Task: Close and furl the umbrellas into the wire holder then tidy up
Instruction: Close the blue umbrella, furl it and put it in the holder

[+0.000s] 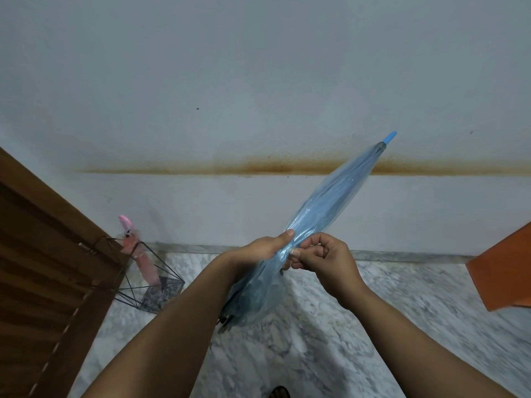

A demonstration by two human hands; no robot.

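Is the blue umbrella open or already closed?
Closed. The blue umbrella has its canopy gathered along the shaft, and both hands, left hand and right hand, hold it; no strap visible.

A closed pink umbrella (140, 251) stands in a black wire holder (152, 285) on the marble floor (316, 340), between a brown louvred wooden door (43, 268) on the left and the wall (258, 81) behind.

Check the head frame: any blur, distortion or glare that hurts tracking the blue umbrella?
Head view: wide-angle bend, the skirting line curves and the door leans. Light is soft and even, no hard shadows or glare. The blue umbrella is see-through, so its edges fade against the wall. The left hand and right hand are fairly sharp; the pink umbrella in the wire holder is softer.
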